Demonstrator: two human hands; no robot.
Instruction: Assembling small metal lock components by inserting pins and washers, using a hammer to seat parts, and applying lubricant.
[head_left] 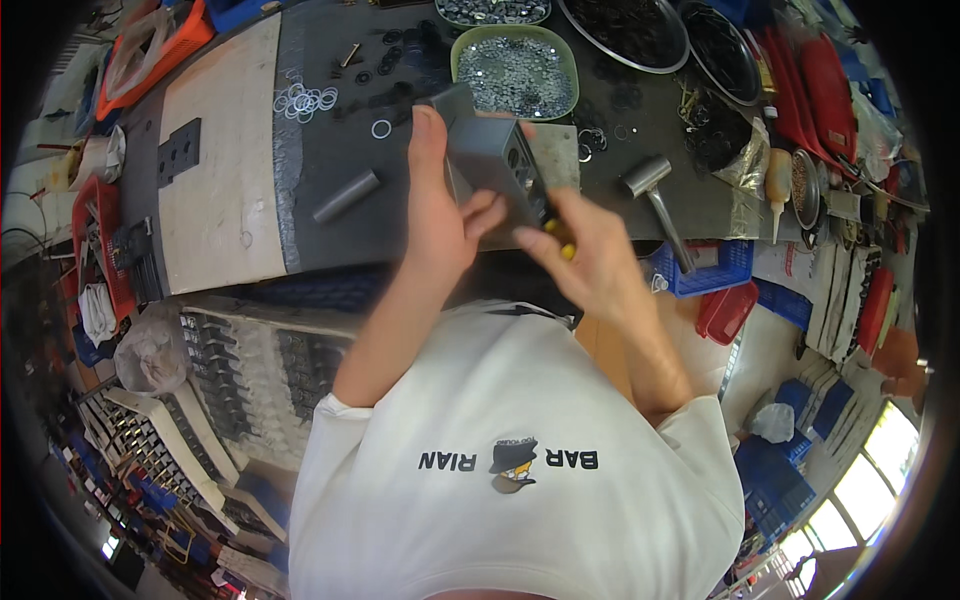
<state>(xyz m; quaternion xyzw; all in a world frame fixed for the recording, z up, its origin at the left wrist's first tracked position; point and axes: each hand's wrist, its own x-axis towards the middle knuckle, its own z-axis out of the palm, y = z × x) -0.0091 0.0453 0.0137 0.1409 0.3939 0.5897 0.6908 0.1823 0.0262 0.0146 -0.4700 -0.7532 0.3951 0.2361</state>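
Note:
Over the front part of the workbench, my left hand grips a grey rectangular metal housing from its left side, thumb up along it. The housing is tilted, and its right-hand face shows round openings. At that face my right hand is closed round a tool with yellow-and-black handles. Its working end is hidden against the housing, so I cannot tell its exact kind. A grey metal tube lies to the left of my hands. To the right rests a metal hammer, its handle pointing toward me.
Behind the housing stands a green tray of small metal parts. White rings and a dark plate with holes lie at left. Round metal trays hold dark parts. A blue basket sits by the bench's right front edge.

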